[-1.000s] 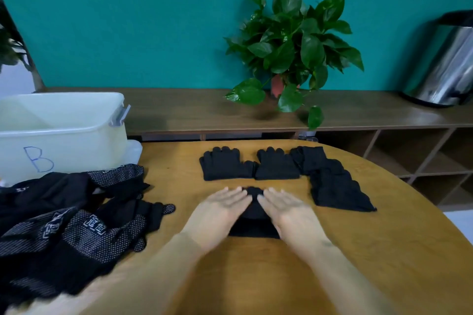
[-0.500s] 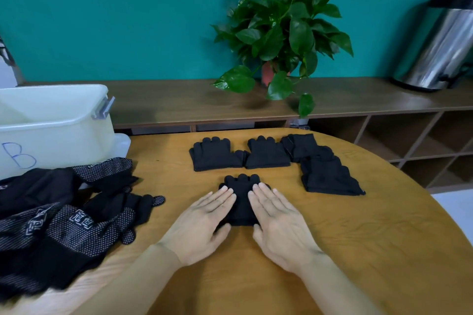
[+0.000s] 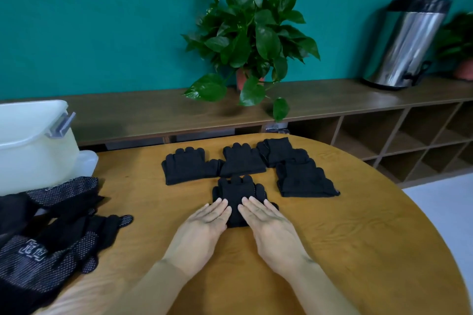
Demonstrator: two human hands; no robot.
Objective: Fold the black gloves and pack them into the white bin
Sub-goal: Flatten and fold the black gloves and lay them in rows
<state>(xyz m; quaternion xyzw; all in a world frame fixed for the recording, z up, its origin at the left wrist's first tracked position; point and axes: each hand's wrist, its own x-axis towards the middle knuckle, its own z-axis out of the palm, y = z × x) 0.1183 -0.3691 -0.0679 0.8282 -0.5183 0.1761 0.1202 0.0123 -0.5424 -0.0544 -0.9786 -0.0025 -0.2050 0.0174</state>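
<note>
Both hands, left hand [image 3: 204,222] and right hand [image 3: 266,220], lie flat with straight fingers on a folded glove [image 3: 236,193]. Four more folded gloves [image 3: 243,160] sit beyond it on the counter [image 3: 358,225].

Both forearms reach forward and converge toward the middle, palms down. The left hand [image 3: 204,222] lies flat with its fingers [image 3: 220,206] straight and close together, pointing forward and slightly inward. The right hand [image 3: 268,225] mirrors it, fingers [image 3: 252,206] straight and together, the two sets of fingertips near each other but apart.
</note>
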